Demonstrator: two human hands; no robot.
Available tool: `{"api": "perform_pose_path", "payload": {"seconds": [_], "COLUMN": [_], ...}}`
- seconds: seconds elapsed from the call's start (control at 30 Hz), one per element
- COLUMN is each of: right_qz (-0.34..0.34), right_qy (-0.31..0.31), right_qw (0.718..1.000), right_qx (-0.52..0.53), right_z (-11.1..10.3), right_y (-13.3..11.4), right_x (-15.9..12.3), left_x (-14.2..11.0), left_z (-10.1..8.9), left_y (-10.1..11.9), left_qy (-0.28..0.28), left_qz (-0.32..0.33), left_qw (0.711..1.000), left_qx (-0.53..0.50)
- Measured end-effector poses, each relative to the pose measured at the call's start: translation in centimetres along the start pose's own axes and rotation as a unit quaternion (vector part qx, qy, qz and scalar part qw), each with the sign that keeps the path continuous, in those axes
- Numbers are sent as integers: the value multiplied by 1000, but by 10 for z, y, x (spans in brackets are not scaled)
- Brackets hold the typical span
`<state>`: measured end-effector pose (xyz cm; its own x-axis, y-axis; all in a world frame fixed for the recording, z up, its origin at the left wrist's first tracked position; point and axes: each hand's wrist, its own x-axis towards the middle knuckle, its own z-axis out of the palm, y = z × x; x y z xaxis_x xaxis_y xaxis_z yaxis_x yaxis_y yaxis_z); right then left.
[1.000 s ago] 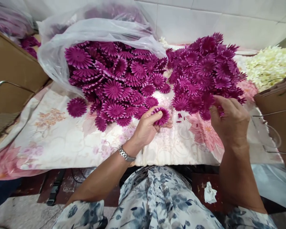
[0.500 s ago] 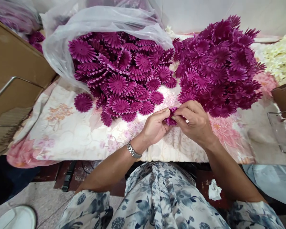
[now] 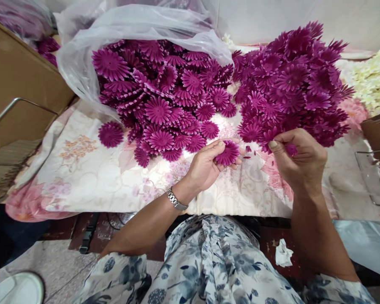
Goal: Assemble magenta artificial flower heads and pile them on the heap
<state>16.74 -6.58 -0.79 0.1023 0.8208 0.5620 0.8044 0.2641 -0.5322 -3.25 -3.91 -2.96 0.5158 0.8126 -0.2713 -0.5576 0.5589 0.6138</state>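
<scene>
Two bare hands work over a floral tablecloth point(image 3: 98, 185), well apart from each other. Between them, at the left hand's point(image 3: 205, 166) fingertips, is a magenta flower point(image 3: 228, 153); the left hand grasps it, thumb on its near edge and fingers underneath, its petals facing up. The right hand point(image 3: 302, 158) is at the near edge of the right-hand heap point(image 3: 291, 84) of magenta flowers, thumb and forefinger drawn together against a petalled piece point(image 3: 270, 136); whether they grip it, I cannot tell. A small magenta bit point(image 3: 291, 149) shows among its curled fingers. Between the hands, nearer the held flower, lie a few petal scraps point(image 3: 247, 149). Beyond the left hand, a larger heap point(image 3: 158, 109) spills from a clear plastic bag point(image 3: 79, 80), and one loose flower point(image 3: 110, 134) rests to that hand's left. Beyond the right hand, farther right, are cream blossoms point(image 3: 373, 80).
</scene>
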Motion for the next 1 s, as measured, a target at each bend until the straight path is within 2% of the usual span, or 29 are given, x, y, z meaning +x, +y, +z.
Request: {"api": "perform_pose_path", "payload": {"seconds": [0.07, 0.17, 0.23, 0.3, 0.37, 0.43, 0.5, 0.57, 0.67, 0.73, 0.8, 0.9, 1.0], "right_qz": [66, 140, 149, 140, 107, 40, -34, -89, -153, -194, -212, -207, -195], "right_qy": [-20, -41, -59, -74, -67, -39, -17, -2, -7, -67, -98, -100, -85], "right_qw": [994, 962, 948, 950, 972, 998, 990, 974, 978, 975, 967, 967, 975], "right_qx": [80, 230, 275, 271, 198, 38, -133, -210, -140, -84, -102, -109, -64], "right_z": [2, 10, 14, 13, 4, -8, -17, -17, 1, 19, 36, 48, 45], "right_y": [4, 5, 3, 1, 3, 10, 17, 17, -2, -21, -34, -37, -31], "right_x": [-5, -12, -15, -15, -13, -11, -8, -7, -8, -10, -12, -12, -10], "left_x": [0, -1, -1, -2, -2, -1, -1, -1, -1, -2, -2, 0, 1], "left_z": [0, 1, 1, 1, 1, 2, 4, 6, 8, 9, 8, 7, 7], "left_y": [0, 0, -1, -1, 0, 1, 3, 4, 3, 0, -2, -6, -7], "left_qy": [-2, -7, -15, -23, -28, -27, -21, -13, 1, 23, 47, 58, 42], "left_qz": [-3, -13, -18, -16, -14, -19, -28, -40, -50, -56, -65, -67, -45], "left_qw": [1000, 1000, 1000, 999, 999, 999, 999, 998, 997, 995, 993, 992, 996], "left_qx": [-2, 9, 19, 23, 12, -9, -29, -40, -63, -81, -91, -84, -64]}}
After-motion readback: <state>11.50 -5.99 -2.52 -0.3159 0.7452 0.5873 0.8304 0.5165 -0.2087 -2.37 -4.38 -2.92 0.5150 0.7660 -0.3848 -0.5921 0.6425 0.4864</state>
